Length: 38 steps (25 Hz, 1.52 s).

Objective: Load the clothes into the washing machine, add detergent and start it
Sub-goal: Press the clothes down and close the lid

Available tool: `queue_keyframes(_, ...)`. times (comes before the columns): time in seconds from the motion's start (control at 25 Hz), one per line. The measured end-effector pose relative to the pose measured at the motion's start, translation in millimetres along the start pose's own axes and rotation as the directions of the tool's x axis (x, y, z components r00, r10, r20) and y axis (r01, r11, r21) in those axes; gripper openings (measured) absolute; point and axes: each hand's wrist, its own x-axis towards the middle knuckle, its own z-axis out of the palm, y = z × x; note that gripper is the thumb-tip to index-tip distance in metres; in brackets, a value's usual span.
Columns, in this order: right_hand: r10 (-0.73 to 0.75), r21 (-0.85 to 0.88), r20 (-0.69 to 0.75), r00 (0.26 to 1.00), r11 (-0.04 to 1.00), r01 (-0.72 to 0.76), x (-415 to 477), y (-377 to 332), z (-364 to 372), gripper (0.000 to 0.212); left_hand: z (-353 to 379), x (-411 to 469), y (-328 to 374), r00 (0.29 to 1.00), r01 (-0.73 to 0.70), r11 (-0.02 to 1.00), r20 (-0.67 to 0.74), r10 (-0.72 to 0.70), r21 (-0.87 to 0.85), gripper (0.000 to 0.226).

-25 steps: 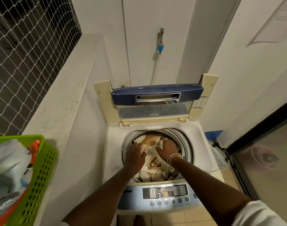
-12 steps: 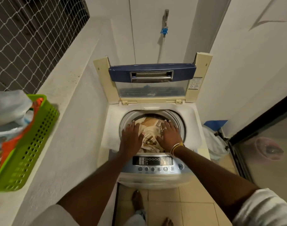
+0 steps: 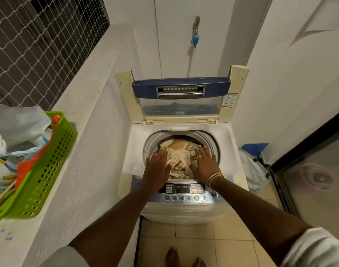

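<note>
We look down on a white top-loading washing machine [image 3: 181, 166] at the centre of the frame, its folding lid [image 3: 181, 97] of blue and clear plastic standing upright at the back. The round drum opening is filled close to the rim with crumpled cream and brown striped clothes [image 3: 179, 157].

Left hand [image 3: 157, 166]: palm down, fingers spread and nearly straight, lying flat on the left part of the clothes and over the front rim of the drum. It grips nothing; it only rests on the fabric.

Right hand [image 3: 204, 164]: likewise palm down, fingers extended and slightly fanned, flat on the right part of the clothes. We see no fold of cloth pinched in it. A ring shows on one finger and thin yellow and white bangles [image 3: 214, 178] circle the wrist.

Between the two hands a strip of striped cloth is exposed. Both forearms reach in from the lower edge of the frame, passing over the grey-blue control panel [image 3: 186, 191] with its row of round buttons at the machine's front edge.

At the left of the frame a green perforated plastic basket [image 3: 43, 170] sits on a white ledge [image 3: 84, 89], holding plastic bags and an orange item; we cannot tell what the packets are. A wire mesh [image 3: 36, 45] fills the upper left. A tap with a blue fitting [image 3: 195, 35] is on the wall at top centre. Bare toes [image 3: 184, 257] stand on beige floor tiles at the bottom centre.
</note>
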Motion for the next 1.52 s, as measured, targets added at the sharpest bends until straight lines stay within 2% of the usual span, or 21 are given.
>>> queue_keyframes(0.28, 0.066, 0.071, -0.037, 0.997, 0.995, -0.064, 5, 1, 3, 0.073, 8, 26, 11, 0.998, -0.058, 0.998, -0.021, 0.058, -0.022, 0.055)
queue_keyframes(0.48, 0.131, 0.132, -0.12, 0.984, 0.985, -0.115, 10, 36, -21, 0.068, 15, 64, 67, 0.982, -0.184, 0.982, -0.048, 0.182, -0.033, 0.053)
queue_keyframes(0.72, 0.236, 0.194, -0.162, 0.958, 0.96, -0.203, 20, 116, -42, 0.064, 35, 119, 163, 0.95, -0.306, 0.95, -0.077, 0.302, -0.055, 0.058)
queue_keyframes(1.08, 0.385, 0.345, -0.108, 0.916, 0.879, -0.329, 25, 228, -38, 0.06, 100, 186, 266, 0.897, -0.436, 0.9, 0.074, 0.435, -0.006, 0.046)
queue_keyframes(1.32, 0.438, 0.378, -0.032, 0.898, 0.837, -0.395, 28, 277, -24, 0.065, 128, 203, 292, 0.894, -0.422, 0.906, 0.187, 0.407, 0.046, 0.048)
queue_keyframes(1.52, 0.451, 0.379, 0.007, 0.892, 0.825, -0.42, 31, 288, -19, 0.066, 135, 205, 296, 0.894, -0.411, 0.908, 0.226, 0.386, 0.076, 0.049)
